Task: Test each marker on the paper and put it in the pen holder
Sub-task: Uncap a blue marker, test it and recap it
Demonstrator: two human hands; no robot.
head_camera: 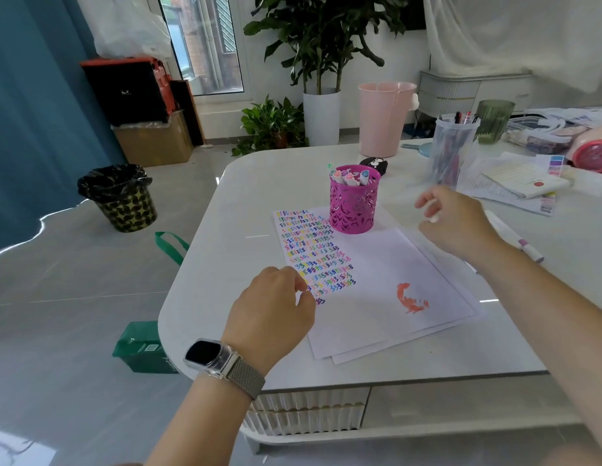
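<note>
Where the white table (225, 203) meets its rounded near-left corner, a stack of white paper (387, 290) lies at a slant, its left part filled with rows of small squiggles in many colours and its lower right bearing one orange-red scribble (412, 297). Pen holder (354, 200): magenta, perforated metal, upright on the far edge of the paper, holding several capped markers (348, 176) with pale barrels and coloured ends. One further marker (514, 235), white with a purple band, lies flat on the table to the right of the paper, partly hidden behind the right wrist. Left hand (272, 311): loosely curled, empty, fingertips resting at the lower edge of the squiggle rows; a watch (213, 356) with a mesh band sits on the wrist. Right hand (457, 220): raised over the right side of the paper, fingers half bent and motion-blurred, and I cannot tell whether it holds anything. Behind: a clear plastic cup (452, 149) of pens, a pink bucket (385, 117), loose papers and a notebook (524, 179) at far right. On the floor at left, a patterned bin (123, 200) with a black liner.
</note>
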